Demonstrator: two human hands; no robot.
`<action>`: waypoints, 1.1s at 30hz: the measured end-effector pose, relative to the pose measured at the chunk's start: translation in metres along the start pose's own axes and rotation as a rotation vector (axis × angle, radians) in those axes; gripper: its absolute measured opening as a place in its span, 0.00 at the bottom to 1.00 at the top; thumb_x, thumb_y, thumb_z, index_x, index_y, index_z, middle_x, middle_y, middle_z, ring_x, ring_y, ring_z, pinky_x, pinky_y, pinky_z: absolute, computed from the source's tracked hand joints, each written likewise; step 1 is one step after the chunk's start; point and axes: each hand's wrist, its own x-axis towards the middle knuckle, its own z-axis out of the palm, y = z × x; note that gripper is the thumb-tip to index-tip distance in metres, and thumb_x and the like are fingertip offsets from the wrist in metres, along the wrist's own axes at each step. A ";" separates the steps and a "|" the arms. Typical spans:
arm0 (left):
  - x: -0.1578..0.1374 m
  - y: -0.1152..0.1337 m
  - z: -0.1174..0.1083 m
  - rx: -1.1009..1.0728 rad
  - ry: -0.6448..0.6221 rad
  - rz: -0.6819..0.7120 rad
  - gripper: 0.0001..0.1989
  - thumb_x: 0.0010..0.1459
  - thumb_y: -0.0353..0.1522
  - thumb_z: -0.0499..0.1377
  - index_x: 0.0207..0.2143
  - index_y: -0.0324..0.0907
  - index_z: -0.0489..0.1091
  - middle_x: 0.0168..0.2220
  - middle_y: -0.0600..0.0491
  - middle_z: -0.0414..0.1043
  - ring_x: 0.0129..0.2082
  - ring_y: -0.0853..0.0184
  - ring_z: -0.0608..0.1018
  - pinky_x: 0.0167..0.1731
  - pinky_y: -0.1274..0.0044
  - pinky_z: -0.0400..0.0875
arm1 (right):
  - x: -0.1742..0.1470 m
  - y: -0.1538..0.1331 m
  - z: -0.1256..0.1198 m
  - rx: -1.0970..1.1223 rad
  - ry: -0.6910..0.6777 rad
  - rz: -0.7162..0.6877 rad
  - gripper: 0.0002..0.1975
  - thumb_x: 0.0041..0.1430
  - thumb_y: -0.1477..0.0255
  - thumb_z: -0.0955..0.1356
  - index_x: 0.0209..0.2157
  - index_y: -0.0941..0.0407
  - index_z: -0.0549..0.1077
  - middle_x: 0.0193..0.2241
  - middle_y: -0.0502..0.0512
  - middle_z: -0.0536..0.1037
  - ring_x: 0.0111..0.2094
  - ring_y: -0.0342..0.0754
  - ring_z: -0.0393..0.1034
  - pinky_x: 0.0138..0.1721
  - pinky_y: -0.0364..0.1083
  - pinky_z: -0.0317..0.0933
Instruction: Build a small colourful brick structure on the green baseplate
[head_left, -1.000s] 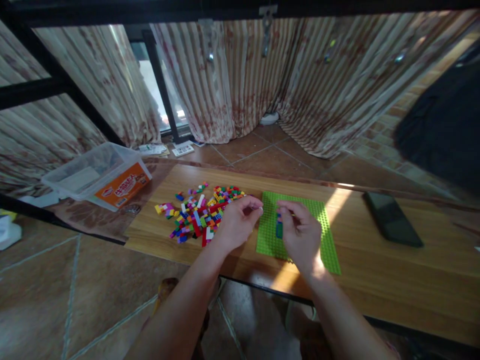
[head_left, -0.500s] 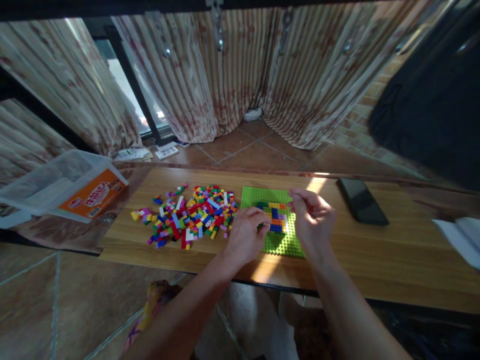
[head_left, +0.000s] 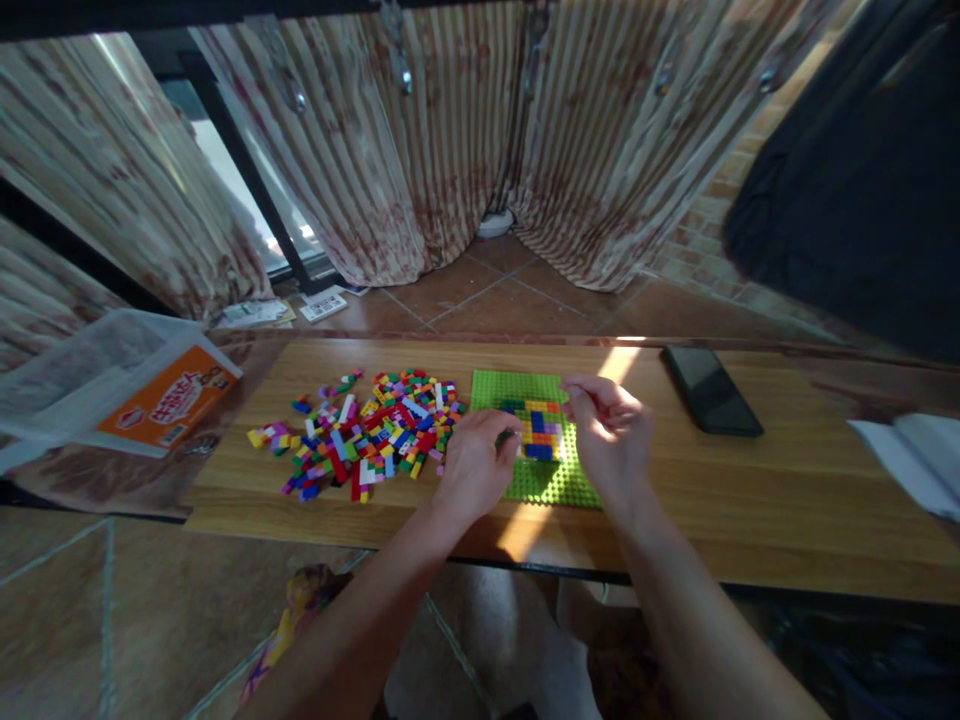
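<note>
A light green studded baseplate [head_left: 540, 488] lies on the wooden table, bearing a low patch of joined toy bricks [head_left: 541, 430] in blue, orange, yellow, green and white. My left hand [head_left: 476, 462] hovers at the left side of this patch, its thumb and fingers curled into a pinch. Something dark green shows between those fingertips, too small to name. Over the plate's right edge is my right hand [head_left: 616, 430], thumb and forefinger pressed together and the other fingers bent. Whatever is in that pinch, if anything, cannot be made out. Left of the plate spreads a pile of loose bricks [head_left: 397, 425].
A clear plastic box [head_left: 90, 355] with an orange label stands beyond the table's left end. On the right lie a black phone [head_left: 712, 392] and some white paper [head_left: 896, 455]. Striped curtains [head_left: 450, 150] hang behind, and a dark cloth [head_left: 855, 190] hangs at upper right.
The whole view has shifted slightly, so the table things appear further left. My left hand has drawn back a little from the brick patch; my right hand keeps nearly the same pose.
</note>
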 end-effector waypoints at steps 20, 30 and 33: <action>0.013 -0.001 -0.018 -0.951 0.125 -0.515 0.09 0.50 0.36 0.64 0.26 0.37 0.72 0.24 0.56 0.71 0.26 0.74 0.72 0.31 0.80 0.67 | -0.018 -0.002 0.020 -0.198 -0.375 -0.236 0.07 0.57 0.72 0.67 0.37 0.54 0.77 0.33 0.53 0.77 0.30 0.44 0.71 0.34 0.45 0.67; 0.011 -0.001 -0.022 -1.102 0.021 -0.549 0.13 0.46 0.38 0.67 0.26 0.37 0.72 0.24 0.57 0.70 0.25 0.76 0.70 0.29 0.81 0.64 | -0.019 -0.005 0.020 -0.131 -0.448 -0.214 0.07 0.59 0.71 0.66 0.35 0.52 0.78 0.32 0.52 0.78 0.34 0.45 0.73 0.37 0.46 0.68; 0.012 -0.002 -0.024 -1.123 -0.011 -0.551 0.13 0.46 0.38 0.68 0.26 0.37 0.71 0.23 0.57 0.70 0.24 0.76 0.69 0.28 0.81 0.63 | -0.020 -0.008 0.020 -0.069 -0.449 -0.165 0.07 0.60 0.69 0.67 0.37 0.53 0.78 0.34 0.53 0.78 0.34 0.45 0.73 0.37 0.47 0.68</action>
